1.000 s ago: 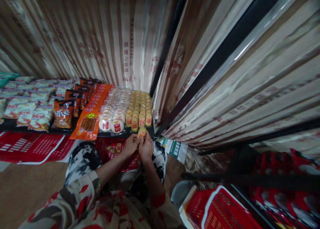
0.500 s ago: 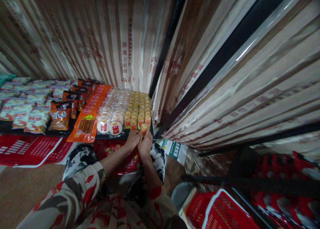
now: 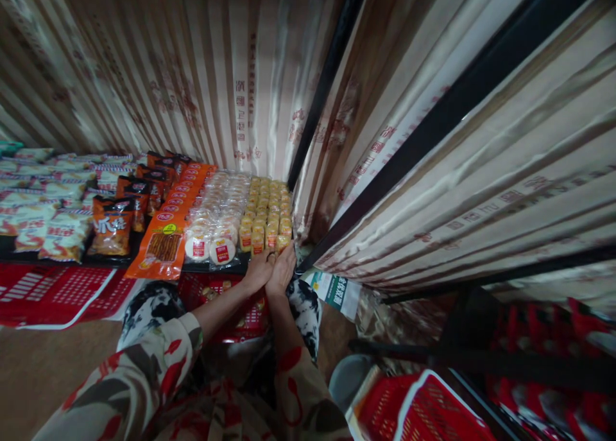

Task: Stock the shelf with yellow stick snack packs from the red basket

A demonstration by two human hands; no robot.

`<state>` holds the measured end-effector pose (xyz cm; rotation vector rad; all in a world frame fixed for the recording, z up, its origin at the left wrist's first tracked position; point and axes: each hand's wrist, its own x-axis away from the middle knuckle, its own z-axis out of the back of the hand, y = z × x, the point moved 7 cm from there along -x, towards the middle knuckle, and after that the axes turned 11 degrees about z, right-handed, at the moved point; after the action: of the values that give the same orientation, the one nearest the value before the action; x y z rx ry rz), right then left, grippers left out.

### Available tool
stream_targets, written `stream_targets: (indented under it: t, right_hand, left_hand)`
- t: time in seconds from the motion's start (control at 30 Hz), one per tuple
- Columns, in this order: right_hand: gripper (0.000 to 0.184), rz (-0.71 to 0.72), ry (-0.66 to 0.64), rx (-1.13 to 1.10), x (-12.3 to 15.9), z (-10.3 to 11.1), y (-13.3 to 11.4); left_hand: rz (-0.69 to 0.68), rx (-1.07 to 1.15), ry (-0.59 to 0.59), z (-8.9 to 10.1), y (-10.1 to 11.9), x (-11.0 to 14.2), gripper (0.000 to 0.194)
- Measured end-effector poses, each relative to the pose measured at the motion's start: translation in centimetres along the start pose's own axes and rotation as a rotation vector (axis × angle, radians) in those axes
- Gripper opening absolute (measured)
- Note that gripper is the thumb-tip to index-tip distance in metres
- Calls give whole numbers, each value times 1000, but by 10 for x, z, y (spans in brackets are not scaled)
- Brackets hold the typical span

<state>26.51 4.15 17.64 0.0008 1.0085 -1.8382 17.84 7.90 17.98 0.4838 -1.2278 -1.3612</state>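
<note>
**Packet now in line with the right-hand row**

A second ago you have the packet nearer to you, between the fingers of both hands. Now it sits further forward and further right, at the front end of the rightmost of the yellow rows, by the right end of the shelf. That seems to make it the front piece of that row, with the placing close to complete. Whether it touches the pack behind it, or rests fully on the shelf, you can't tell from here.

Your right hand lies just behind the packet, its fingers fairly straight and together, hiding the near side. It no longer shows a clear pinch; it may be pushing or lightly holding, and the view can't settle which. Your left hand is against the right one, palm down, fingers partly bent towards the front of the neighbouring rows; whether it has hold of anything is hidden.

The white crackers stand undisturbed to the left. Below, a few loose packs lie in the red basket between your knees.
</note>
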Motion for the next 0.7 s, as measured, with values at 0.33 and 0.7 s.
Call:
stream_targets:
  t: [0.33,0.7]
  right_hand:
    - [56,-53,15,12,-8,-8,10]
    - [60,26,46,-17,0,0,8]
  left_hand:
    - [15,-147,-3,2,-1,1,33]
    - [-112,-157,-3,-4,1,6,39]
